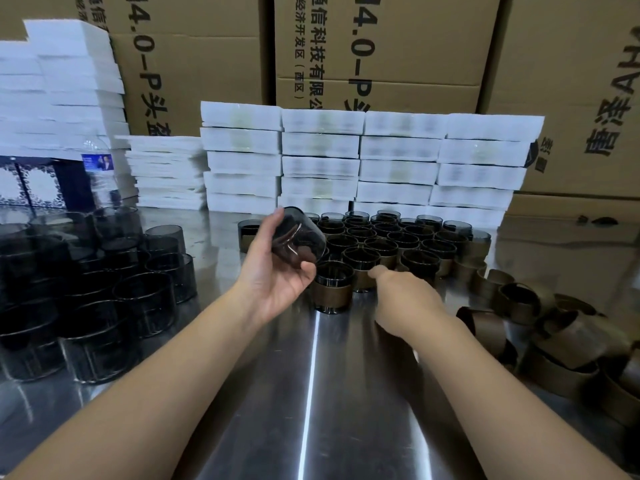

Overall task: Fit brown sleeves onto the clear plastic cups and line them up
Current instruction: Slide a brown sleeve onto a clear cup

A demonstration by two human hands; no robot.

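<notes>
Steel tabletop (311,393) runs out from under both bare forearms. Far to the left of the left hand (273,268) stands a crowd of unsleeved cups (86,289), smoky and see-through, with a water bottle (100,168) behind them whose blue label is too blurred to read. The left hand's fingers and thumb curl round one bare cup (299,240), held tilted above the tabletop. Just right of that hand, a sleeved cup (332,289) stands upright, the nearest of the sleeved cups (388,237) packed in rows beyond both hands. Behind the rows rise white foam stacks (363,157) and cardboard cartons (194,64) printed "4.0-P" and "科技有限". The right hand (405,299) shows only its back; its thumb reaches to the brown band of a cup, but its fingers are hidden, so its grip cannot be told. Right of it lie loose brown sleeves (554,334) in a heap.
</notes>
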